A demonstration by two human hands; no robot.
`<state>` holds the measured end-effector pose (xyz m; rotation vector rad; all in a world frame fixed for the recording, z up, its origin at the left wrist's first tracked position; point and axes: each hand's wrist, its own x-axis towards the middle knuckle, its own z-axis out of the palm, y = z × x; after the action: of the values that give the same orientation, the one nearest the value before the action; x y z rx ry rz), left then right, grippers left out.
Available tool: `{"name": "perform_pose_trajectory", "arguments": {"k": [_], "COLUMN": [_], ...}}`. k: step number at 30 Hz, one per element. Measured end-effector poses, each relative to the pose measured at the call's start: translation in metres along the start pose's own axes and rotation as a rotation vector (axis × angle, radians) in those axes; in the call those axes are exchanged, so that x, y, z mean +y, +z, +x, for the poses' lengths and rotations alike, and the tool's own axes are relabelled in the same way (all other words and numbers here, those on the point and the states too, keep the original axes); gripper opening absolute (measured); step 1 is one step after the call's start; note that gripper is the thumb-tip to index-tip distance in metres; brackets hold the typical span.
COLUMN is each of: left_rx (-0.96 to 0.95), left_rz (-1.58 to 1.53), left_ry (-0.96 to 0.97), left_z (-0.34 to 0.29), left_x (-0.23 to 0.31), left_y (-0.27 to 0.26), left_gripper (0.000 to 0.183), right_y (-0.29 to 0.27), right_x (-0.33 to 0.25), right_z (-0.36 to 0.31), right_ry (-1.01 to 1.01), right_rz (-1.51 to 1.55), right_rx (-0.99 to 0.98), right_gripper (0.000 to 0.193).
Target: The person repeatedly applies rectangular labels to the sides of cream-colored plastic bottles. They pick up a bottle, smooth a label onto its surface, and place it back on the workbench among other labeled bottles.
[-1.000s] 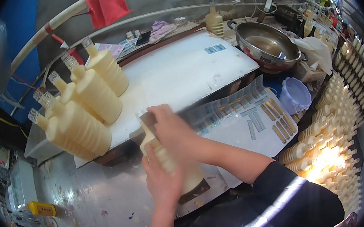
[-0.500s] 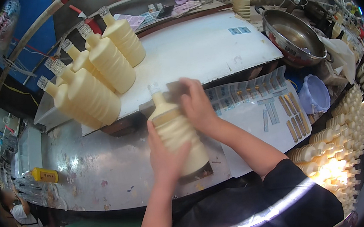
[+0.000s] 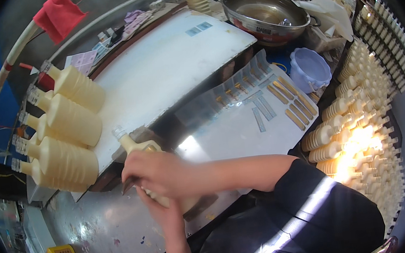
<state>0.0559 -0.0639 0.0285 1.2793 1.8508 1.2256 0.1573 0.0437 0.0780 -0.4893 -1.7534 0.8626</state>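
Observation:
A cream ribbed bottle (image 3: 132, 143) with a clear threaded neck lies tilted in front of me, its neck pointing to the far left. My left hand (image 3: 166, 208) grips its near left side, partly hidden behind my other arm. Across the bottle's middle reaches my right hand (image 3: 155, 173), closed on a thin dark flat piece (image 3: 128, 185) like a scraper, whose edge shows at the bottle's left side. Most of the bottle's body is hidden by my right hand and forearm. A grey-brown block (image 3: 144, 134) sits beside the bottle's shoulder.
Several cream bottles (image 3: 69, 164) stand at the left of a raised white board (image 3: 156, 67). To the right, gold and blue strips lie on a white sheet (image 3: 229, 143). A metal pan (image 3: 269, 11) and a lilac bucket (image 3: 309, 72) are beyond. Many bottles (image 3: 350, 104) fill the right side.
My right hand has moved from beside the bottle's neck across its body to the left side, with the flat piece in it. The whole view has turned rightward.

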Motion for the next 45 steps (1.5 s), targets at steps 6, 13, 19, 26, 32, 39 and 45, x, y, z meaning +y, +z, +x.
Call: {"name": "perform_pose_trajectory", "arguments": {"k": [6,13,19,26,32,39,45], "left_rx": [0.006,0.024,0.039,0.065,0.115,0.125,0.105], "left_rz": [-0.191,-0.226,-0.193,-0.202,-0.275,-0.331,-0.163], "left_ry": [-0.047,-0.021,0.003,-0.021,-0.026,-0.040,0.076], "left_z": [-0.008,-0.009,-0.009,-0.009,-0.013,-0.045,-0.058], "left_x": [-0.009,-0.004,-0.001,-0.004,-0.013,-0.036,-0.040], "left_y": [-0.002,0.006,0.005,0.006,0.004,-0.007,-0.016], "left_gripper": [0.096,0.091,0.087,0.084,0.074,0.067,0.051], "right_y": [-0.102,-0.191,-0.182,-0.138,-0.143,-0.143,-0.133], "right_x": [0.023,0.080,0.059,-0.042,-0.041,-0.031,-0.043], "right_z": [-0.057,-0.118,-0.142,-0.213,-0.219,-0.259,-0.239], "right_ry": [0.570,0.607,0.782,0.508,0.405,0.191,0.375], "right_rz": [-0.496,-1.115,-1.076,-0.949,-0.913,-1.019,-0.567], "right_rx": [-0.194,-0.162,-0.438,-0.640,-0.535,-0.466,-0.397], "right_gripper": [0.018,0.033,0.044,0.045,0.055,0.041,0.012]}}
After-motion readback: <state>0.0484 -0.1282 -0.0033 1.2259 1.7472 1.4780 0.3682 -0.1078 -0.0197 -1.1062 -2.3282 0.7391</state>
